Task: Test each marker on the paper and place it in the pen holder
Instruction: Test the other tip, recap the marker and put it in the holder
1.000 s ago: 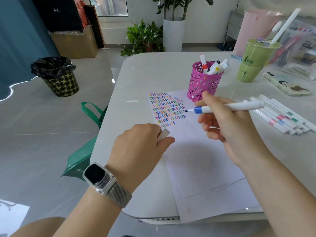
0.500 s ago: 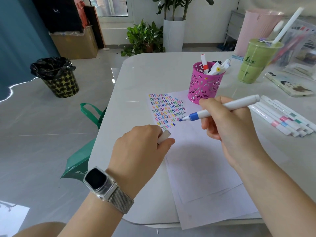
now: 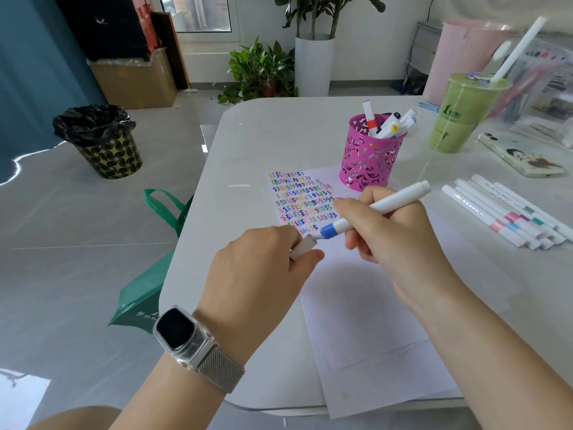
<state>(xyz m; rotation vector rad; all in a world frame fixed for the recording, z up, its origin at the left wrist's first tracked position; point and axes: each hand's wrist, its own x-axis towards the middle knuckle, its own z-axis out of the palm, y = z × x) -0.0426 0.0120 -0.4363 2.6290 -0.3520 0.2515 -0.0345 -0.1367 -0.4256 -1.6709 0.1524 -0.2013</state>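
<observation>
Head view: your right hand (image 3: 393,234) pinches the blue marker (image 3: 376,209) mid-barrel above the paper (image 3: 356,305), tip at the cap (image 3: 304,248) gripped by your left hand (image 3: 260,268); light, stiff, prob. slick plastic, so hold near the blue collar

The pen holder (image 3: 369,156) is bright pink with a cut-out leaf pattern. The paper (image 3: 366,305) is white, with rows of many-coloured squiggles (image 3: 302,200) at its 11 o'clock corner. The marker (image 3: 376,209) is white with a blue band; its cap (image 3: 303,247) is white. The bin (image 3: 107,150) at 10 o'clock is black and gold, the cup (image 3: 462,116) at 2 o'clock green, the counter (image 3: 273,135) pale grey
</observation>
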